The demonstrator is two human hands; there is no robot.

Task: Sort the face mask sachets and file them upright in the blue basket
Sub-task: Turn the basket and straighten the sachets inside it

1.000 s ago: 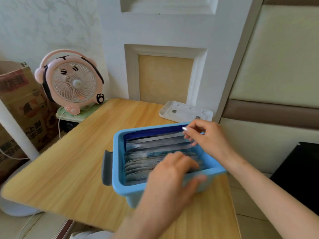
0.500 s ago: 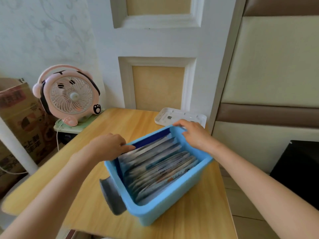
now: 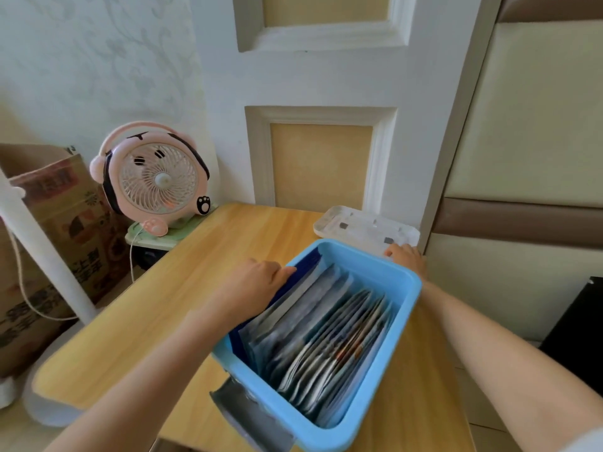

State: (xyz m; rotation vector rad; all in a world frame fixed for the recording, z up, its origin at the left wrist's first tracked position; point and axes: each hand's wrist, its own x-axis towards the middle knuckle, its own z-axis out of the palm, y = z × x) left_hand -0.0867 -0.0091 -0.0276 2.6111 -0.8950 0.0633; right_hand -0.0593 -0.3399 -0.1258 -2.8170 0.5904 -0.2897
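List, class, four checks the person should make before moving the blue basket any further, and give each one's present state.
1. Left hand grips the blue basket at its left rim: ok.
2. Right hand holds the far right corner: ok.
3. Sachets stand on edge inside, none sticking out over the rim: ok.
4. Basket sits flat on the table: cannot tell; it looks tilted.
5. White tray behind is clear of the basket: not ok, very close.
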